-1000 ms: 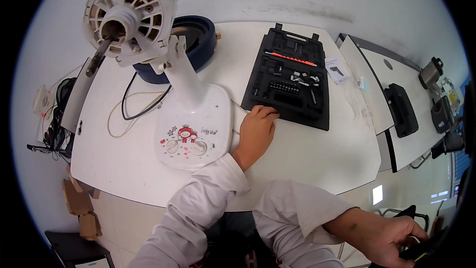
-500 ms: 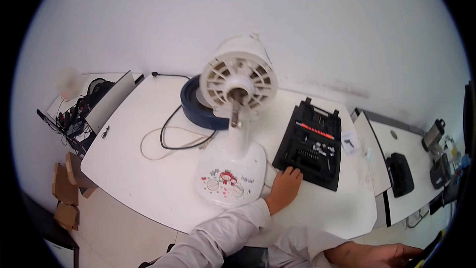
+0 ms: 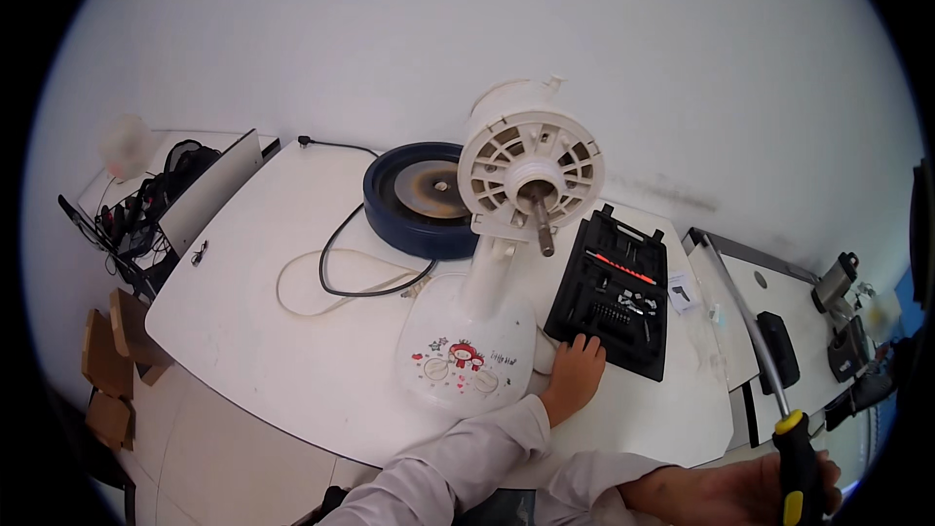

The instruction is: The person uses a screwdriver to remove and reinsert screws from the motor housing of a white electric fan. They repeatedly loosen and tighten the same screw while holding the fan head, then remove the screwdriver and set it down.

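Note:
My right hand (image 3: 726, 493) is closed around the black and yellow handle of a long screwdriver (image 3: 769, 370), its shaft slanting up and left. Palm down on the table, my left hand (image 3: 575, 382) has its fingertips at the near left edge of a black tool case (image 3: 612, 317) lying unfolded with bits, sockets and a red strip inside. A white electric fan (image 3: 482, 297) stands left of that hand, its blades and guard off, so the motor housing (image 3: 532, 170) and bare metal shaft (image 3: 542, 221) show. My left sleeve passes in front of the fan's base.
A round dark blue machine (image 3: 414, 200) sits behind the fan, with black and white cables (image 3: 336, 282) looping on the white table (image 3: 263, 351). A printed leaflet (image 3: 684, 292) lies right of the case. Side tables hold cables at left and a black case (image 3: 777, 351) at right.
The screwdriver in my right hand has come up into view. The whole scene has shifted slightly as my head moved; my left hand stays by the tool case.

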`<state>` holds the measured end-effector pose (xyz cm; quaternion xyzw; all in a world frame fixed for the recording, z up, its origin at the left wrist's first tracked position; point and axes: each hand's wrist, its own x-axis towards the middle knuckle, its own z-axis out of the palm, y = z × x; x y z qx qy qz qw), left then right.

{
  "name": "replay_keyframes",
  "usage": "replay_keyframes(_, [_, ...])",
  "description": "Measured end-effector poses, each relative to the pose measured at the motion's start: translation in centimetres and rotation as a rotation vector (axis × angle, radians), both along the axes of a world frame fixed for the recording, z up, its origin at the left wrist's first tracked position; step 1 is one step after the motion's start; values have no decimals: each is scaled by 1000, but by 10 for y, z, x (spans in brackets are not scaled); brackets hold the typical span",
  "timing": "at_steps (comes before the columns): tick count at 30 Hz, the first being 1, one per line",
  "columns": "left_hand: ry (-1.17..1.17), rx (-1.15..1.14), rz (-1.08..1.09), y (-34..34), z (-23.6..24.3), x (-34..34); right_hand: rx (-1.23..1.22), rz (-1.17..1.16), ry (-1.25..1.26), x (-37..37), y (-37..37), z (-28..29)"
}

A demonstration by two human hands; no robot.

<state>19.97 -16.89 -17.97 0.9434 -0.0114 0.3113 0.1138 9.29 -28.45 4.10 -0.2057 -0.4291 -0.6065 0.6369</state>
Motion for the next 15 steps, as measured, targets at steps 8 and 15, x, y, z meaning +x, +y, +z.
replay_keyframes(8, [-1, 90, -4, -11, 37, -41, -239, 179, -22, 6, 23, -6])
replay_keyframes(15, [509, 59, -438, 72, 142, -142, -279, 3, 151, 18, 37, -19])
